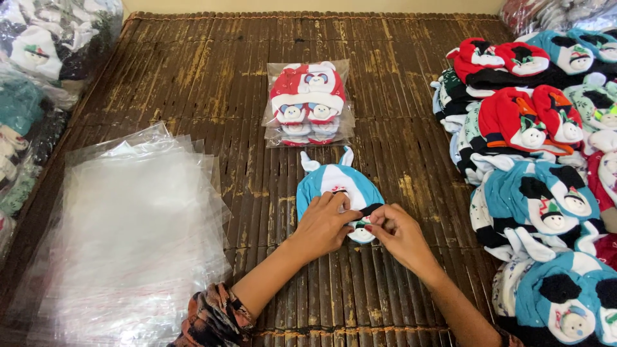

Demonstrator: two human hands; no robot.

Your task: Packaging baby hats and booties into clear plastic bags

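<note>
Both hands pinch the blue cap's lower edge: left hand (324, 225), right hand (395, 232), cap (334, 182). It lies on the mat (398, 90). A bagged red set (308, 103) sits beyond.

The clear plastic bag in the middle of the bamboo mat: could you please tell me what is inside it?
Inside the clear plastic bag lies a stack of red-and-white knitted baby caps with small snowman faces. How many are stacked cannot be seen, since the top one covers the rest.

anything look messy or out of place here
Only mild disorder: the stack of clear bags is fanned out askew, and the hats pile is jumbled. Both hands, left and right, rest on the blue hat.
</note>
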